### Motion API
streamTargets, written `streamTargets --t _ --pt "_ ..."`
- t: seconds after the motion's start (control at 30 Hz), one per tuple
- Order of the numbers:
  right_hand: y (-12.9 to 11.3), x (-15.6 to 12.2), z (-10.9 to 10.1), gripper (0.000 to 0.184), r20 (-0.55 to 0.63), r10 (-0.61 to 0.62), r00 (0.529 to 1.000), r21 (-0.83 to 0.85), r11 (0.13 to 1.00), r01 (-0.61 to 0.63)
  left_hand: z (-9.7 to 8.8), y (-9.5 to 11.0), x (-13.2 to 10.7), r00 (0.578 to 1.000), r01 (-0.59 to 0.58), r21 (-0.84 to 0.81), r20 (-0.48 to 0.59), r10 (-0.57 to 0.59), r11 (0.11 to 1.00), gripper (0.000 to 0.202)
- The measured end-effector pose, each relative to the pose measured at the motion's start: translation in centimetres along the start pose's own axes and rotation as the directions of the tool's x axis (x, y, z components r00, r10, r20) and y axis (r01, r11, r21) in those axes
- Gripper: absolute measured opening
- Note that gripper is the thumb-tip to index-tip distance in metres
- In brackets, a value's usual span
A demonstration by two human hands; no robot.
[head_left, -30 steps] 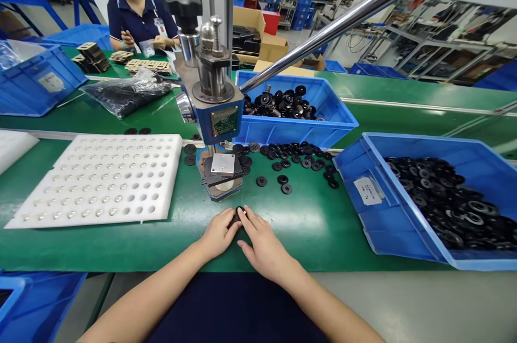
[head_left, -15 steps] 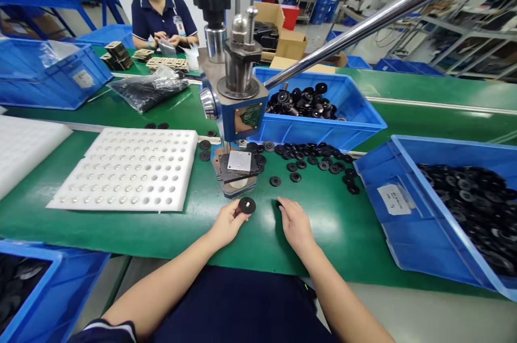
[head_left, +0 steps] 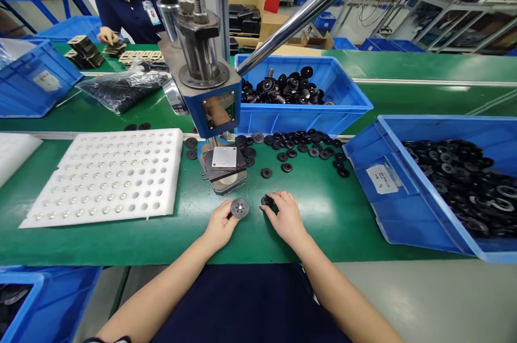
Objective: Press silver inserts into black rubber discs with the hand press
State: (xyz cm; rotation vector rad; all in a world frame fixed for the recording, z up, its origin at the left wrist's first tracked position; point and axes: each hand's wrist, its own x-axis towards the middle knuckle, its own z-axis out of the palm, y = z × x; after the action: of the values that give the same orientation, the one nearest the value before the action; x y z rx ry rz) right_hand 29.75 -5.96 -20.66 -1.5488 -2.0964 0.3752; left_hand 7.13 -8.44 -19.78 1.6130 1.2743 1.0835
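Between the thumb and fingers of my left hand (head_left: 220,226) is a round black disc (head_left: 239,208) with small holes and a bright metal centre, its flat face turned toward me. My right hand (head_left: 286,216) pinches a smaller black ring-like wheel (head_left: 267,201) just above the green bench. The two parts are apart. Beyond my hands stands a hand press (head_left: 214,100), with a square metal plate (head_left: 224,158) on its base. Loose black wheels (head_left: 286,167) lie on the bench to the right of the press.
A white foam tray (head_left: 167,192) holding rows of small metal pieces lies left. Blue bins of black parts stand behind (head_left: 302,117) and at right (head_left: 363,192). The press's long lever (head_left: 307,14) slants up right. A co-worker (head_left: 125,9) is across the bench.
My left hand has turned the disc's face more toward me. The small black wheel in my right fingers now shows more clearly. My view has shifted, and the co-worker's hand has moved to the stacked parts.
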Motion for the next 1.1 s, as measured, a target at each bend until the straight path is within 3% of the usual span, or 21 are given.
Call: streamTargets --t 0.27,0.43,0.57,0.73,0.87,1.1 --pt "-0.5 -0.2 0.6 0.05 -0.031 0.062 0.998 -0.037 0.997 -0.063 0.1 -0.1 -0.2 1.0 -0.007 0.054 -0.013 0.008 0.998 0.022" --pt "-0.7 -0.3 0.9 0.037 -0.021 0.041 0.999 -0.038 0.998 -0.041 0.1 0.0 -0.1 0.999 -0.036 0.064 -0.017 0.037 0.997 0.022" --pt "-1.1 -0.1 0.9 0.045 -0.001 -0.001 1.0 -0.013 1.0 0.001 0.0 0.3 0.0 0.999 -0.048 0.067 -0.02 0.049 0.997 0.022" --pt "-1.1 -0.1 1.0 0.038 -0.008 0.044 0.999 -0.023 0.999 -0.044 0.0 0.3 -0.1 0.999 -0.03 0.066 -0.026 0.032 0.997 0.025" --pt "-1.0 -0.2 1.0 0.05 -0.021 0.096 0.995 -0.018 0.995 -0.096 0.0 0.3 -0.2 1.0 -0.015 0.068 -0.014 0.016 0.998 0.023" --pt "-2.1 0.7 -0.5 0.029 -0.032 0.1 0.995 0.133 0.987 -0.095 -0.1 0.2 -0.1 0.999 -0.043 0.102 -0.002 0.043 0.994 0.022"
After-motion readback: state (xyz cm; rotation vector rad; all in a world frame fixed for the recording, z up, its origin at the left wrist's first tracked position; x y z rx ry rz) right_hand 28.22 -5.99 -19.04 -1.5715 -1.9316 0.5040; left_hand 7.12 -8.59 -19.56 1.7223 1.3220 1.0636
